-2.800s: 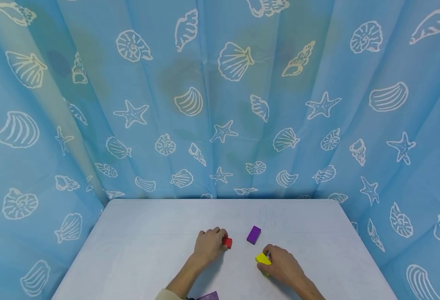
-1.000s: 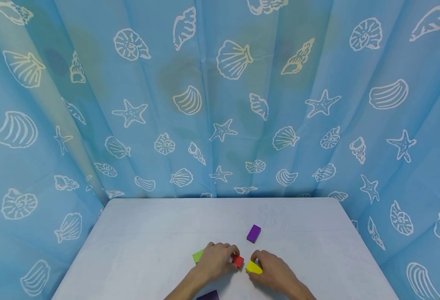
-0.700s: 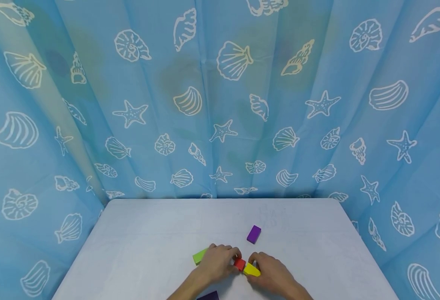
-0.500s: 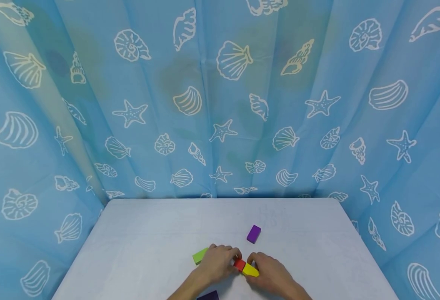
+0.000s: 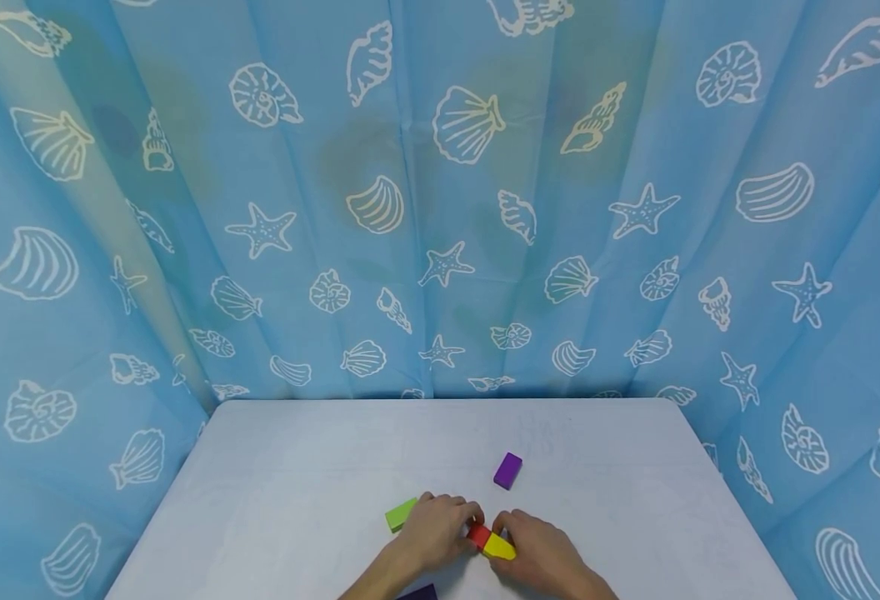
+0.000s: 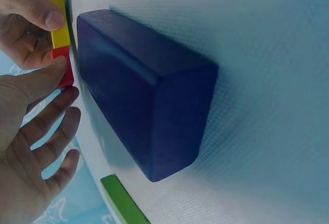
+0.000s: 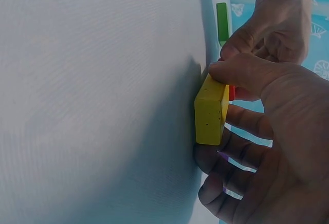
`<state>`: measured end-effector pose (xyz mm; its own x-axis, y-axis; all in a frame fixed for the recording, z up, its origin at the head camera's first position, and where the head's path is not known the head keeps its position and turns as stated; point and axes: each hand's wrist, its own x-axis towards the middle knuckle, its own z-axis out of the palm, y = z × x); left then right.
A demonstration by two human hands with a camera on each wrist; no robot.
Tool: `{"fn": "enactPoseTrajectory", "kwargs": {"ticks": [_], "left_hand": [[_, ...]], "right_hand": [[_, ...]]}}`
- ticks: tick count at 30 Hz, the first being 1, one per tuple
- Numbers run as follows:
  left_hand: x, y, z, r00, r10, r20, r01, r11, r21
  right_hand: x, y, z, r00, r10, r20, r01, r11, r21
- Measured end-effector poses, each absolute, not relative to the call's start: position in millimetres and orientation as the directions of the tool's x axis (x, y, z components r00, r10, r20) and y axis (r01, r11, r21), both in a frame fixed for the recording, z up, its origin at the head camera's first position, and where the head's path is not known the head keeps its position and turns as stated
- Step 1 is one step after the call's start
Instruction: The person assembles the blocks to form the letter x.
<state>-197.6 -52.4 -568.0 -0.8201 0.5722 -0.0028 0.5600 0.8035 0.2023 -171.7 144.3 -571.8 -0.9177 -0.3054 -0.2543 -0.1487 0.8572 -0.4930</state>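
In the head view my left hand [image 5: 437, 528] pinches a small red block [image 5: 479, 536] between thumb and fingers. My right hand [image 5: 537, 550] grips a yellow block [image 5: 498, 547], which lies end to end against the red one on the white table. The left wrist view shows the yellow block [image 6: 60, 18] and red block [image 6: 62, 64] touching in one line, a thumb on each. From the right wrist view, the near end of the yellow block [image 7: 209, 116] faces me, and most of the red block is hidden behind it.
A green block [image 5: 401, 515] lies just left of my left hand. Farther back sits a purple block [image 5: 508, 471]. A dark blue-purple block [image 5: 419, 593] is at the table's front edge. Blue shell-patterned curtain [image 5: 440, 208] surrounds the white table [image 5: 297, 467] at the back and sides.
Both hands have come nearer the front and closer together since the first frame. The red and yellow blocks, once apart, now touch. The green block has come into view by the left hand.
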Motion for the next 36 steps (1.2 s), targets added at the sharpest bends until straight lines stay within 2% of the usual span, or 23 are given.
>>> {"fn": "enactPoseTrajectory", "kwargs": {"ticks": [11,36], "left_hand": [[-198.7,-50.2,-568.7,-0.829,0.555,-0.063,0.534,0.821,0.203],[-197.5,-47.7,-572.2,-0.828,0.561,-0.026,0.549,0.818,0.174]], "right_hand": [[-171.2,141.5,-573.9,-0.919,-0.302,-0.253,-0.162,0.875,-0.456],[-173.7,140.5,-577.2,-0.917,-0.331,-0.224,-0.216,0.882,-0.420]]}}
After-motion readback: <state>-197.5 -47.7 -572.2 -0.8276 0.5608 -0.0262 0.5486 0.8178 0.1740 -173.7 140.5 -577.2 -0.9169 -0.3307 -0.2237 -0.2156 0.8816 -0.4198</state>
